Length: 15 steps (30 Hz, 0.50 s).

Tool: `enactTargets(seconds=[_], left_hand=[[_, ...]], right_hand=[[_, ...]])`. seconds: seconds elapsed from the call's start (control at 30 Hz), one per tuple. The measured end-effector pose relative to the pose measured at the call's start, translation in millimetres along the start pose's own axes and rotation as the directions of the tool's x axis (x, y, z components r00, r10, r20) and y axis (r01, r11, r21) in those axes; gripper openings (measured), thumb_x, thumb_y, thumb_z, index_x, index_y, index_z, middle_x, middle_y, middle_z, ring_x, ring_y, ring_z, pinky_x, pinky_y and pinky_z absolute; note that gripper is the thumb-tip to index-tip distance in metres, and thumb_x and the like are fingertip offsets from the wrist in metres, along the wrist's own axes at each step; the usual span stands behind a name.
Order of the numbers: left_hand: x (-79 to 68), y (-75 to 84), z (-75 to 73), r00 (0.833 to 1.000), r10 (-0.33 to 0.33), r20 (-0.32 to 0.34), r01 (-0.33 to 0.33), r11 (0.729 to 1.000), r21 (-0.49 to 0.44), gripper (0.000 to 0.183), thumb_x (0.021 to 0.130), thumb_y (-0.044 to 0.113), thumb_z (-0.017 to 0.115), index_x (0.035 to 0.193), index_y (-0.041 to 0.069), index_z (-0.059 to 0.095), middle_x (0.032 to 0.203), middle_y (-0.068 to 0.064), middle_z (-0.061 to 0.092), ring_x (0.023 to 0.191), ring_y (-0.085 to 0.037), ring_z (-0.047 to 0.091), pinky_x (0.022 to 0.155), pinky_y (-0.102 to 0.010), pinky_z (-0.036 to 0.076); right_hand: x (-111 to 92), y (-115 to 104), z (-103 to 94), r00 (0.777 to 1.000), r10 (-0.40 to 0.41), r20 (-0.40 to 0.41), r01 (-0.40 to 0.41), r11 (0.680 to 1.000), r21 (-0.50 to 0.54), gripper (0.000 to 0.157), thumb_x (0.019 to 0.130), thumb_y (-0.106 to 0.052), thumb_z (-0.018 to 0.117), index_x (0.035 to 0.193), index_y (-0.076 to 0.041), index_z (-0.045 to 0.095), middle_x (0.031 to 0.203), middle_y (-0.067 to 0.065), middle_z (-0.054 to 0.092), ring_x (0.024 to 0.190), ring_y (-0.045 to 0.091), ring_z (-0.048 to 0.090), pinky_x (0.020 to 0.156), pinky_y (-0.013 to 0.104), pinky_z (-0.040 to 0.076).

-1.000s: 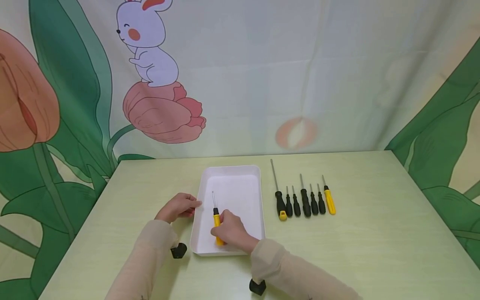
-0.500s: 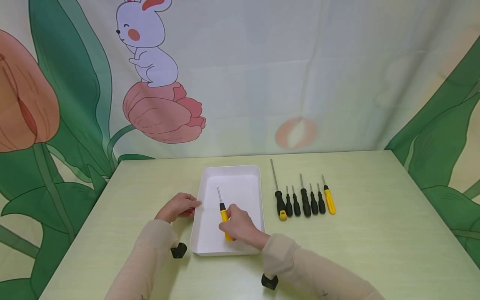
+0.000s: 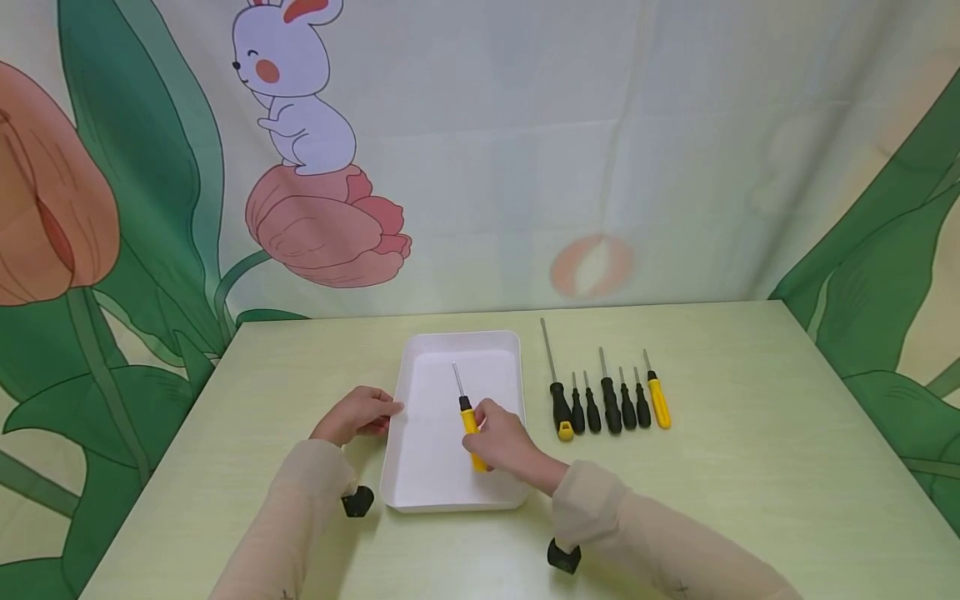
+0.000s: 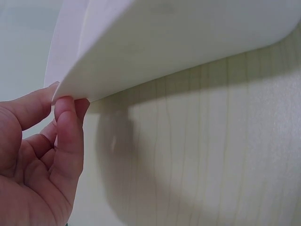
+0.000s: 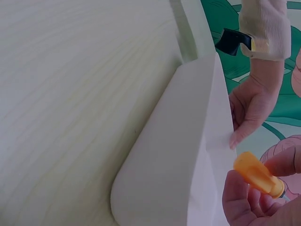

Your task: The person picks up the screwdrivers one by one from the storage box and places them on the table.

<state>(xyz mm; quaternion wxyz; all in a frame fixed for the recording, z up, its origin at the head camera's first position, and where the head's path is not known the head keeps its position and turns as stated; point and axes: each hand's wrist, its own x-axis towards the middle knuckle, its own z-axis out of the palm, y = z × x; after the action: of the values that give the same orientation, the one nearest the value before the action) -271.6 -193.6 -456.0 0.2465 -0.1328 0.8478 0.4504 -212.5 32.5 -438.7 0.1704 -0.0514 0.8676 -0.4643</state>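
My right hand [image 3: 504,440] pinches the yellow handle of a screwdriver [image 3: 471,421] over the white tray [image 3: 420,483], its shaft pointing away and slightly left. In the right wrist view the screwdriver's handle [image 5: 256,174] sits between the thumb and fingers of the right hand [image 5: 263,202]. At the tray's left side, my left hand [image 3: 360,412] grips the rim. The left wrist view shows the left hand [image 4: 47,155] pinching the edge of the tray [image 4: 141,52] between thumb and curled fingers.
Right of the tray lies a row of several screwdrivers: black-handled ones [image 3: 611,408], one with a yellow end [image 3: 561,408], and a yellow-handled one [image 3: 659,402] at the far right. All rest on the pale wooden table [image 3: 720,500]. A printed curtain [image 3: 480,167] hangs behind.
My right hand has moved right and a little farther away over the tray, carrying the yellow screwdriver, which now tilts more to the left. The left hand stays at the rim.
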Motion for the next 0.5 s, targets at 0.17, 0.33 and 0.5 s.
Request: enactTargets(seconds=[0.17, 0.33, 0.5], left_hand=[[-0.4, 0.1, 0.9, 1.0, 0.004, -0.002, -0.004, 1.0, 0.003, 0.025, 0.086, 0.02, 0.057, 0.098, -0.002, 0.052, 0.073, -0.003, 0.049, 0.06, -0.01, 0.048, 0.056, -0.018, 0.043], [-0.2, 0.4, 0.9, 1.0, 0.002, -0.005, -0.002, 1.0, 0.005, 0.026, 0.086, 0.02, 0.057, 0.099, -0.002, 0.052, 0.074, -0.003, 0.05, 0.06, -0.01, 0.048, 0.056, -0.018, 0.043], [2.2, -0.9, 0.7, 1.0, -0.004, -0.008, 0.004, 1.0, 0.002, 0.026, 0.086, 0.02, 0.057, 0.1, -0.002, 0.053, 0.074, -0.002, 0.05, 0.06, -0.01, 0.048, 0.056, -0.018, 0.043]], right_hand=[[1.3, 7.1, -8.7, 1.0, 0.003, 0.002, -0.003, 1.0, 0.02, 0.02, 0.076, -0.008, 0.056, 0.092, -0.005, 0.045, 0.075, 0.008, 0.049, 0.049, 0.016, 0.047, 0.041, 0.02, 0.043], [-0.8, 9.3, -18.4, 1.0, -0.001, 0.001, 0.001, 0.999, 0.048, 0.021, 0.076, -0.007, 0.055, 0.094, -0.004, 0.045, 0.078, 0.009, 0.049, 0.051, 0.017, 0.048, 0.043, 0.022, 0.045], [-3.7, 11.1, -28.0, 1.0, 0.0, -0.021, 0.001, 0.997, 0.071, 0.022, 0.076, -0.006, 0.056, 0.094, -0.003, 0.046, 0.078, 0.008, 0.047, 0.054, 0.017, 0.047, 0.043, 0.021, 0.045]])
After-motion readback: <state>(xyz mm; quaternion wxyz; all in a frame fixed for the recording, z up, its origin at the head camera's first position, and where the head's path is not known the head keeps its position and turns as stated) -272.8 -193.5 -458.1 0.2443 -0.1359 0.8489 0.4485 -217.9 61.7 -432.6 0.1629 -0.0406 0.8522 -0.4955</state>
